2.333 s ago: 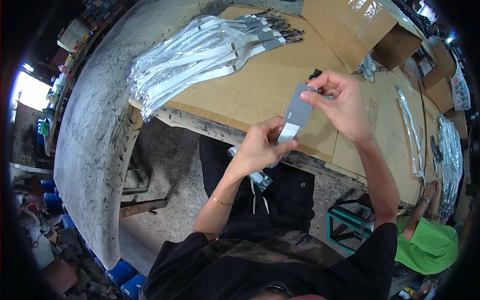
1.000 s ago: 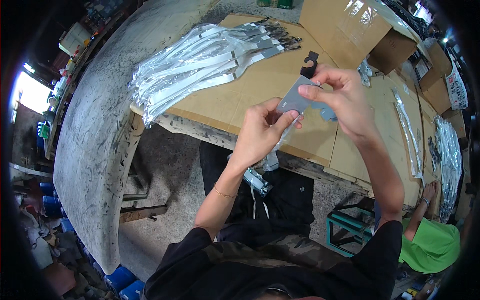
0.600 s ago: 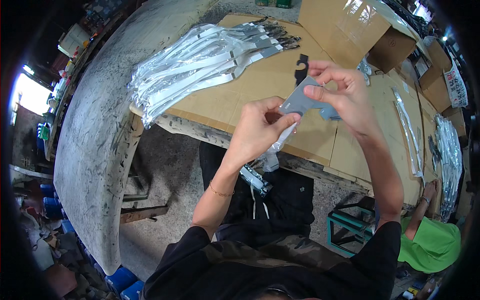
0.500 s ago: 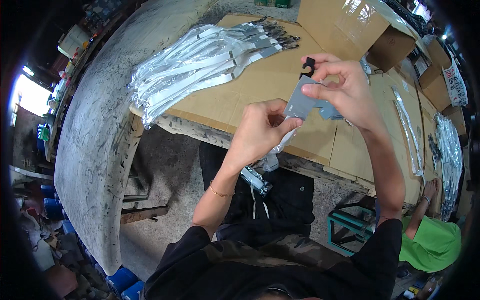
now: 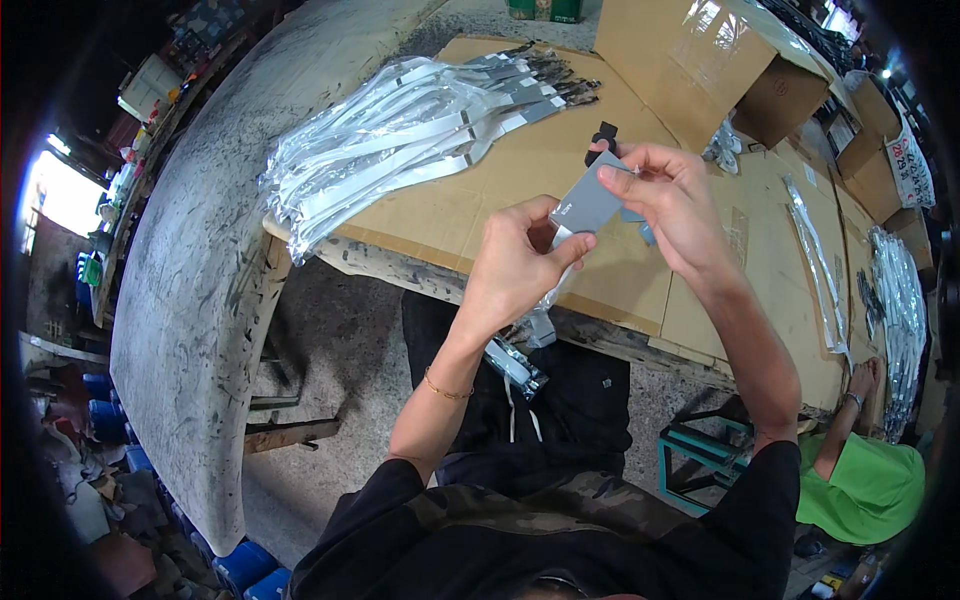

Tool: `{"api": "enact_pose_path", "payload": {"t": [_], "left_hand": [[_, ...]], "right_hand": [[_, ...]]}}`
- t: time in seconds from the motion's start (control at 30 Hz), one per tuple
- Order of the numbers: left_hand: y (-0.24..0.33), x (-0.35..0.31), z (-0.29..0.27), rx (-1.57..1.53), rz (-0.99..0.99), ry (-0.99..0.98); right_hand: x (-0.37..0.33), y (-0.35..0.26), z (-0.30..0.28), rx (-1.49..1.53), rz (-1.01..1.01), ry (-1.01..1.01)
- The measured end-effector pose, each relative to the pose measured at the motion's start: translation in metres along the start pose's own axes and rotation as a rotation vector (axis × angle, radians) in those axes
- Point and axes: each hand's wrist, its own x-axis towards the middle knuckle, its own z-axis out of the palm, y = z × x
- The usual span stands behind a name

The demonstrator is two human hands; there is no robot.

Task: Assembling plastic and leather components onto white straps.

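Over the cardboard-covered table, both of my hands hold a grey card (image 5: 586,203) with a black plastic hook (image 5: 603,140) at its upper end. My left hand (image 5: 515,260) is closed on the card's lower end, thumb on top. From there a clear plastic wrapping (image 5: 543,325) hangs past the table edge, with a shiny wrapped end (image 5: 515,368) above my lap. My right hand (image 5: 675,210) pinches the card's upper part between thumb and fingers. Behind that hand, more bluish-grey pieces (image 5: 642,228) partly show on the table.
At the back left of the table (image 5: 420,220) lies a pile of plastic-wrapped white strips (image 5: 390,130) with grey cards and black hooks. Cardboard boxes (image 5: 665,70) stand at the back right. More wrapped strips (image 5: 897,330) and a co-worker in a green shirt (image 5: 865,485) are at far right.
My right hand has come down and a little left, and the card and its hook have shifted left with it. My left hand keeps its grip, almost in the same place.
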Motion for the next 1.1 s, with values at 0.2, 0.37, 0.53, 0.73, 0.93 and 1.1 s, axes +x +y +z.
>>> {"api": "enact_pose_path", "payload": {"t": [0.2,0.37,0.53,0.73,0.93,1.1], "left_hand": [[-0.013,0.002,0.004,-0.179,0.105,-0.039],[-0.019,-0.010,0.024,-0.402,0.115,0.066],[-0.030,-0.010,0.007,-0.203,0.016,0.005],[0.008,-0.006,-0.010,-0.270,0.179,-0.048],[0.064,0.030,-0.009,-0.461,0.415,0.037],[0.080,0.035,-0.014,-0.458,0.439,-0.038]], "right_hand": [[0.007,-0.016,-0.005,-0.098,0.042,-0.356],[0.018,-0.022,-0.002,-0.377,-0.134,-0.331],[0.035,-0.066,-0.004,-0.430,-0.245,-0.244],[0.040,-0.123,-0.004,-0.624,-0.443,-0.294],[0.036,-0.157,0.002,-0.707,-0.467,-0.245],[0.037,-0.159,-0.003,-0.665,-0.502,-0.251]]}}
